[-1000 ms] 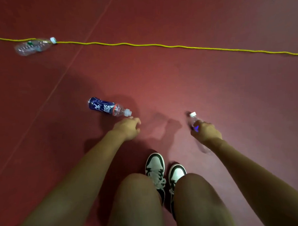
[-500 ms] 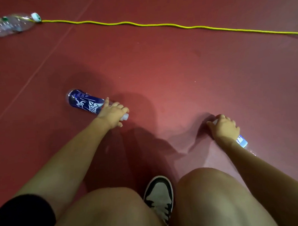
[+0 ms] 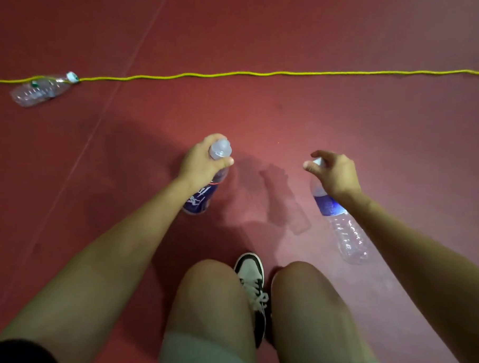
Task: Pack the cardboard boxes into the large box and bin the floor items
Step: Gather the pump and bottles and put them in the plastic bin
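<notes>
A: Where are the bottles?
B: Two are in hand. The left hand (image 3: 200,162) has its fingers (image 3: 227,162) curled round the upper part of a dark blue labelled bottle (image 3: 199,199). Its top end points away from the person and the label shows below the wrist.
A: And the other side?
B: The right hand (image 3: 335,175) pinches a clear bottle (image 3: 346,231) at its white cap (image 3: 317,161), fingers bent round it, the index raised a little. The body, with a blue label band, slants back toward the person. Whether its base touches the red floor (image 3: 339,114) I cannot tell.
A: Anything left lying?
B: A third bottle (image 3: 39,90), clear, lies on its side well apart at the upper left, its cap end touching a yellow cord (image 3: 255,73) that runs across the floor. A black-and-white shoe (image 3: 250,274) shows between the knees (image 3: 300,280)
</notes>
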Motion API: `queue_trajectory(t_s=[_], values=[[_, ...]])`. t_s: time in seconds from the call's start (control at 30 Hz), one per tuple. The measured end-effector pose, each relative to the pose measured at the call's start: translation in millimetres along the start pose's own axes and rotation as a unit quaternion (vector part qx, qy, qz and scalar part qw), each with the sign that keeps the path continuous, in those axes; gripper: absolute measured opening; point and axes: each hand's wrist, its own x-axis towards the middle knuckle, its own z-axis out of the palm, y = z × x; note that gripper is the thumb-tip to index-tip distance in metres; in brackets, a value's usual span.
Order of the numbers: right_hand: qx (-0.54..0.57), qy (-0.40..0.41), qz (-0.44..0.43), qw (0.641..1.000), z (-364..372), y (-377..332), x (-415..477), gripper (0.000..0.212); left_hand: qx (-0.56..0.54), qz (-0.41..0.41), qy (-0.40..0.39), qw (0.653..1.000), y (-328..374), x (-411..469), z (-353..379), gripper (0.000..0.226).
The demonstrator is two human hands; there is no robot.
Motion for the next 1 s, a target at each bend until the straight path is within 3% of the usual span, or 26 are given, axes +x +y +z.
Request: queue_trajectory(t_s=[0.3, 0.5, 0.8, 1.0], values=[[0.046, -0.011, 0.017, 0.999, -200, -122, -139, 0.032, -0.119, -0.051, -0.011, 0.992, 208, -103, -112, 0.04], [0.064, -0.038, 0.025, 0.997, -285, -176, -218, 0.029, -0.166, -0.047, -0.043, 0.984, 308, -172, -158, 0.035], [0.111, 0.022, 0.014, 0.994, -300, -219, -287, 0.03, -0.18, -0.012, -0.078, 0.981, 360, -208, -184, 0.037], [0.162, 0.139, 0.074, 0.974, -282, -230, -356, 0.032, -0.148, 0.033, -0.184, 0.971, 374, -237, -193, 0.035]])
